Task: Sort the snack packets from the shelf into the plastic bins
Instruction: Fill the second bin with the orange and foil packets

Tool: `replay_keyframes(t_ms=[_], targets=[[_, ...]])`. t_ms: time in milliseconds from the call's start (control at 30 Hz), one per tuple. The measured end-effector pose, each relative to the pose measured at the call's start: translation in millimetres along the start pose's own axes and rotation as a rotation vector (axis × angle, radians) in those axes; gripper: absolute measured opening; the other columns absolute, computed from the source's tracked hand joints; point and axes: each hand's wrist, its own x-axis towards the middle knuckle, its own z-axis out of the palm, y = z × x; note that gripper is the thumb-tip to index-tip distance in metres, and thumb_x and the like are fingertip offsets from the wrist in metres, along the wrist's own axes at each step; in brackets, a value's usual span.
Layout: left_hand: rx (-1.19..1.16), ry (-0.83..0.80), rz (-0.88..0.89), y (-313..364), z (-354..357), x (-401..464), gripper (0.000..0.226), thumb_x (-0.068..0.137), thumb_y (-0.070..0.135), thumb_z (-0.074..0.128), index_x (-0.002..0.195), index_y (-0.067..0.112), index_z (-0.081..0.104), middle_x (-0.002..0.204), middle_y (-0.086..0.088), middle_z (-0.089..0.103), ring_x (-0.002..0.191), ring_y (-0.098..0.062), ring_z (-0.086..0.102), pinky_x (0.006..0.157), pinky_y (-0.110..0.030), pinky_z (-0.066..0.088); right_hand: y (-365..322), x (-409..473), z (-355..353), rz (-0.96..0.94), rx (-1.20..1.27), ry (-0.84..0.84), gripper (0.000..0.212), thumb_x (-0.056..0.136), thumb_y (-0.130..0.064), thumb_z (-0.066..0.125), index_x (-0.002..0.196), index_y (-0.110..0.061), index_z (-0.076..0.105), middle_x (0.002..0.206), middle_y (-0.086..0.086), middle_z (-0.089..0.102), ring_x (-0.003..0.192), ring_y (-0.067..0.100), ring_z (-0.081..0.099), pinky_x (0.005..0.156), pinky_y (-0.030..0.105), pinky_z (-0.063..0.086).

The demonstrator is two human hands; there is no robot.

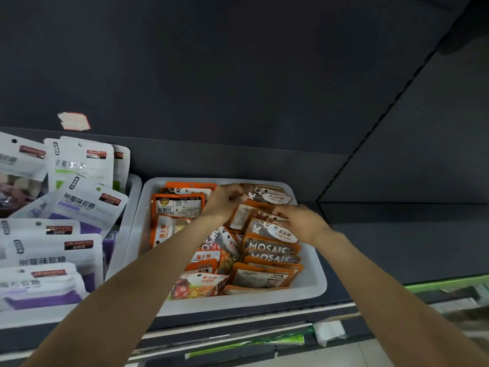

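Both hands [225,201] [299,221] outstretched, fingers curled

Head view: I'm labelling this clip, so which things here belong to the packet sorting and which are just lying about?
Job:
left hand and right hand, both on orange packets
white bin holding them
left bin of white-and-purple packets

Lying about:
taped label on the back panel
green shelf-edge strip
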Motion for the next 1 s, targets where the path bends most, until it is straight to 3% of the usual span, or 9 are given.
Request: replay_keyframes(t_ms=[167, 233, 333, 467, 633, 767, 900, 1000], targets=[[-0.055, -0.068, -0.018, -0.7, -5.2, -6.8, 0.009, 0.089, 0.016, 0.062, 0.086, 0.024, 0.064, 0.101, 0.001, 0.068, 0.103, -0.017, 0.062, 0.099, -0.044, 0.046, -3.7, -2.6, 12.9, 0.050, 0.220, 0.543, 0.043, 0.092, -0.019, 0.058, 0.132, -0.013, 0.042, 0.125, 0.011, 0.046, 0.106, 0.030, 0.054, 0.077, 0.041, 0.051], [-0.069, -0.085, -0.022, 1.7, -6.1, -8.9, 0.011, 0.089, 0.015, 0.062, 0.084, 0.024, 0.065, 0.097, 0.002, 0.069, 0.100, -0.015, 0.063, 0.100, -0.041, 0.046, -0.5, 1.7, 9.8, -0.013, 0.170, 0.501, 0.046, 0.094, -0.021, 0.056, 0.138, -0.019, 0.042, 0.131, 0.007, 0.046, 0.115, 0.026, 0.049, 0.085, 0.042, 0.050], [0.002, -0.043, -0.021, 2.8, -4.6, -7.2, 0.009, 0.089, 0.012, 0.062, 0.094, 0.017, 0.067, 0.104, -0.001, 0.069, 0.103, -0.014, 0.062, 0.098, -0.033, 0.047, -2.0, 10.1, 9.8, 0.048, 0.158, 0.351, 0.026, 0.099, -0.025, 0.046, 0.119, -0.022, 0.061, 0.114, 0.007, 0.063, 0.099, 0.026, 0.060, 0.075, 0.034, 0.051], [0.224, -0.019, -0.059, 3.7, -8.7, -8.0, 0.013, 0.086, 0.013, 0.067, 0.099, 0.012, 0.063, 0.092, 0.000, 0.062, 0.088, -0.013, 0.058, 0.077, -0.022, 0.046, -4.8, 13.2, 13.1, 0.188, 0.158, 0.387, 0.031, 0.100, -0.018, 0.039, 0.120, -0.022, 0.061, 0.109, 0.010, 0.066, 0.093, 0.030, 0.062, 0.072, 0.033, 0.050], [0.285, -0.036, -0.038, 0.1, -11.2, -14.1, 0.002, 0.087, 0.012, 0.064, 0.086, 0.013, 0.062, 0.080, 0.005, 0.059, 0.080, -0.013, 0.059, 0.060, -0.011, 0.041, 2.9, 10.5, 6.0, 0.185, 0.203, 0.389, 0.030, 0.100, -0.018, 0.040, 0.118, -0.023, 0.064, 0.112, 0.007, 0.066, 0.095, 0.028, 0.063, 0.077, 0.035, 0.053], [0.226, 0.106, 0.015, 4.5, -18.6, -12.8, 0.010, 0.089, 0.010, 0.062, 0.098, 0.007, 0.065, 0.095, -0.003, 0.065, 0.089, -0.012, 0.059, 0.075, -0.016, 0.045, 6.7, 15.2, 0.1, 0.148, 0.238, 0.202, 0.036, 0.100, -0.015, 0.037, 0.126, -0.027, 0.060, 0.128, 0.006, 0.058, 0.106, 0.026, 0.060, 0.089, 0.039, 0.051], [0.204, 0.141, 0.054, 6.9, -24.2, -12.2, 0.007, 0.090, 0.010, 0.060, 0.096, 0.008, 0.063, 0.095, 0.001, 0.061, 0.089, -0.009, 0.055, 0.072, -0.013, 0.042, -3.5, 14.5, -2.9, 0.024, 0.275, 0.328, 0.036, 0.100, -0.017, 0.044, 0.135, -0.021, 0.051, 0.134, 0.008, 0.047, 0.117, 0.023, 0.051, 0.090, 0.028, 0.044], [0.127, 0.169, 0.100, 10.6, -26.1, -9.1, 0.004, 0.091, 0.010, 0.059, 0.088, 0.013, 0.060, 0.093, 0.002, 0.064, 0.089, -0.011, 0.060, 0.075, -0.018, 0.047, -14.6, 17.3, -9.1, -0.057, 0.304, 0.216, 0.033, 0.099, -0.019, 0.047, 0.130, -0.018, 0.055, 0.129, 0.005, 0.053, 0.114, 0.021, 0.054, 0.089, 0.027, 0.043]])
